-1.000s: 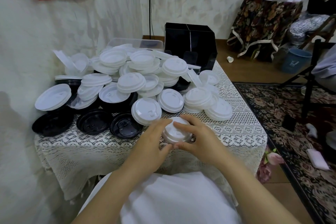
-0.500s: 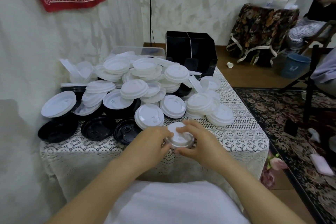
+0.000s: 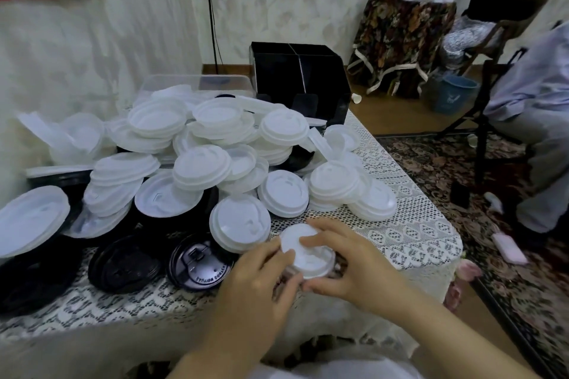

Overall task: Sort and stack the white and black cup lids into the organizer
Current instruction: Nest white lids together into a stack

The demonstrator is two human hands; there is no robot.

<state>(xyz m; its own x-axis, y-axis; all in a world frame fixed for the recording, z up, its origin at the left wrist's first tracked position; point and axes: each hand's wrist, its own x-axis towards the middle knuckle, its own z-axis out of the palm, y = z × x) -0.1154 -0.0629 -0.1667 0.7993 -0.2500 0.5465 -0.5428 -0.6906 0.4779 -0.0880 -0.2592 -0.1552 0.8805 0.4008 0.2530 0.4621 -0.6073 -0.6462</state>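
Observation:
A small stack of white lids (image 3: 308,251) sits near the table's front edge, held between both hands. My left hand (image 3: 258,280) grips its left side with the thumb on the rim. My right hand (image 3: 348,264) curls over its top and right side. Behind it lies a large heap of white lids (image 3: 209,160). Several black lids (image 3: 123,264) lie upside down at the front left. The black organizer (image 3: 300,83) stands at the table's far end, its compartments open toward the top.
A lace cloth (image 3: 415,234) covers the table. A clear plastic bin (image 3: 191,84) sits left of the organizer. A person (image 3: 532,120) sits at the right on a patterned rug (image 3: 505,224), by a blue bucket (image 3: 455,95).
The camera has tilted and drawn nearer. Both hands still hold the white lid stack at the front edge, with the right fingers shifted further over its top.

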